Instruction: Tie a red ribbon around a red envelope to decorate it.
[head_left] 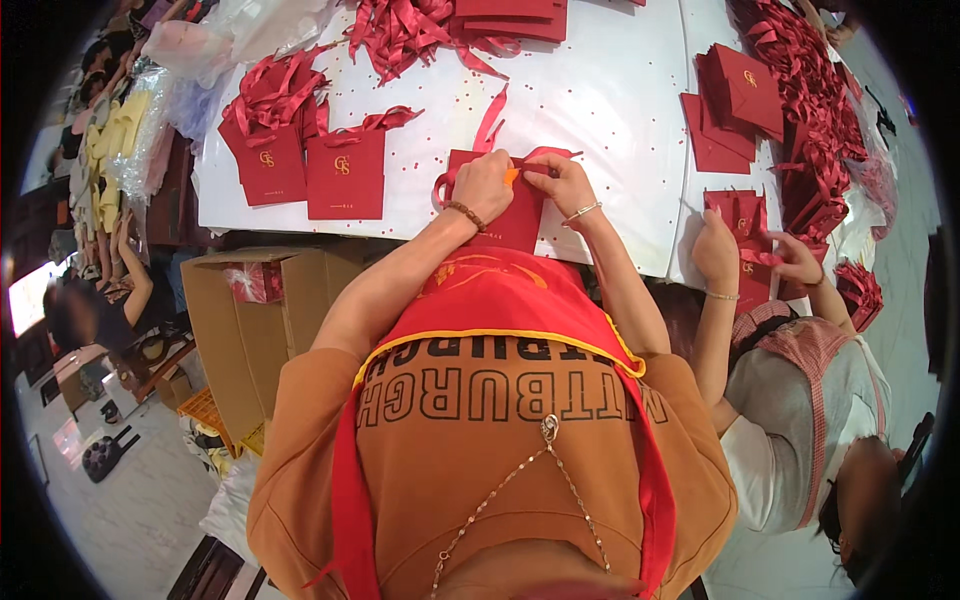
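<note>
A flat dark red paper gift bag (512, 215) lies at the near edge of the white table (600, 110). My left hand (482, 185) grips its top left, by a red ribbon handle. My right hand (562, 182) pinches the bag's top right edge, close to the left hand. A small orange thing (512, 176) shows between the two hands; what it is I cannot tell. A red ribbon strip (489, 122) lies just beyond the bag.
Finished red bags (345, 172) lie at the left, red ribbon heaps (405, 32) at the far side, more bags (738, 100) at the right. A co-worker's hands (760, 250) hold another red bag on the right. An open cardboard box (250, 320) stands below the table's left.
</note>
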